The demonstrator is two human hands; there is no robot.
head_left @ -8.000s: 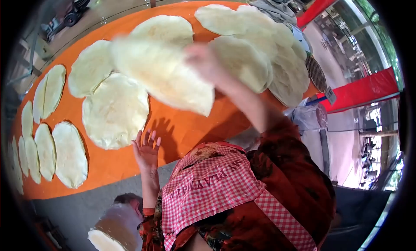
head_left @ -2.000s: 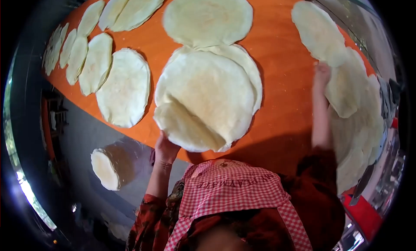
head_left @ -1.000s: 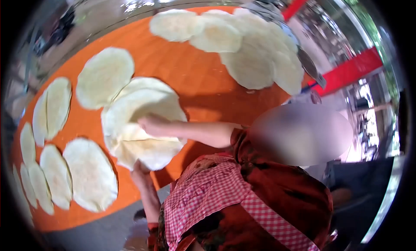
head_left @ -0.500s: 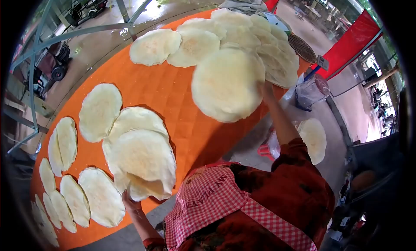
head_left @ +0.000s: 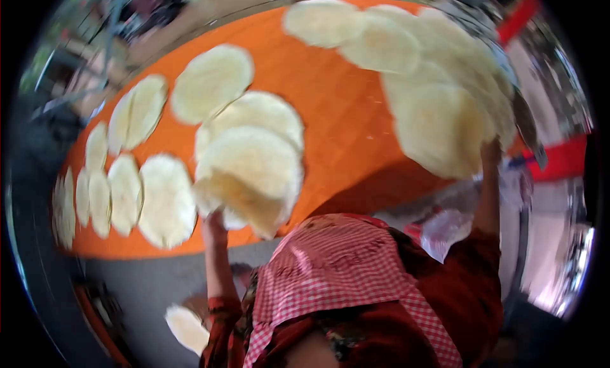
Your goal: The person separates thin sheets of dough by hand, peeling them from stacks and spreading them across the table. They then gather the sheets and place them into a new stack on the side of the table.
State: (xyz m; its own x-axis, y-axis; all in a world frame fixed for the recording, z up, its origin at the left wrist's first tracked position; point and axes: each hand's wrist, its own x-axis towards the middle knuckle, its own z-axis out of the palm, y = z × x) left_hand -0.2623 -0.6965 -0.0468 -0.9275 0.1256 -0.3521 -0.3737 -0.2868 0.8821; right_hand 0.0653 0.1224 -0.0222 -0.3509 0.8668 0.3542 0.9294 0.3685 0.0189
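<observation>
My left hand (head_left: 215,223) is closed on the near edge of a round flatbread (head_left: 257,155). That edge is lifted and folded over, showing a browner underside. Beneath it lies another flatbread (head_left: 270,111), partly covered. At the right, my right hand (head_left: 490,153) grips the edge of a large pale flatbread (head_left: 438,130), which rests on or just over a spread of overlapping flatbreads (head_left: 445,47); motion blur hides which. The fingers of both hands are partly hidden.
Several more flatbreads (head_left: 166,200) lie along the left of the orange-covered table (head_left: 343,107). A dark round rack (head_left: 524,117) sits by the right edge. A clear plastic bag (head_left: 445,231) is below the near edge, and a pale round piece (head_left: 187,328) is low at left.
The view has turned. My right hand has brought its flatbread closer against the overlapping spread at the right. My left hand has raised its flatbread's near edge into a larger fold.
</observation>
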